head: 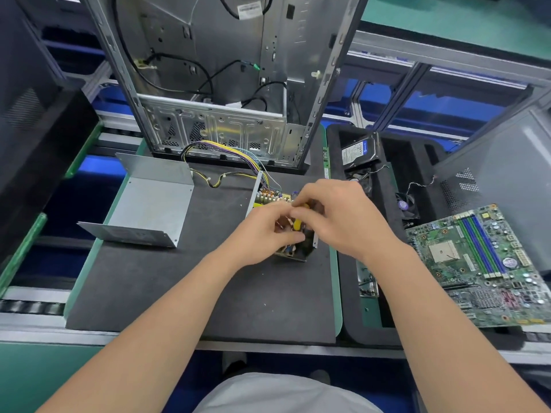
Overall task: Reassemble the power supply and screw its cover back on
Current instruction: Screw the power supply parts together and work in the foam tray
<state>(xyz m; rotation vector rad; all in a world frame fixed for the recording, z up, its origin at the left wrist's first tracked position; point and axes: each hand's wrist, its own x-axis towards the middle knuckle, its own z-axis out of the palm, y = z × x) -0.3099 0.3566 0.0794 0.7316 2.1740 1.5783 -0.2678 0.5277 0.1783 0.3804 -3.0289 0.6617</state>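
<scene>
The open power supply lies on the black mat, its circuit board and a yellow part exposed. A bundle of coloured wires runs from it toward the back. Both hands meet over its middle. My left hand curls its fingers down onto the board, thumb along the near side. My right hand reaches in from the right, its fingertips pinching at the yellow part. What the fingers hold is mostly hidden. The grey metal cover lies apart, upside down, at the mat's left.
An empty computer case stands upright behind the mat. To the right, a black foam tray holds a hard drive and a small fan. A green motherboard lies at the far right.
</scene>
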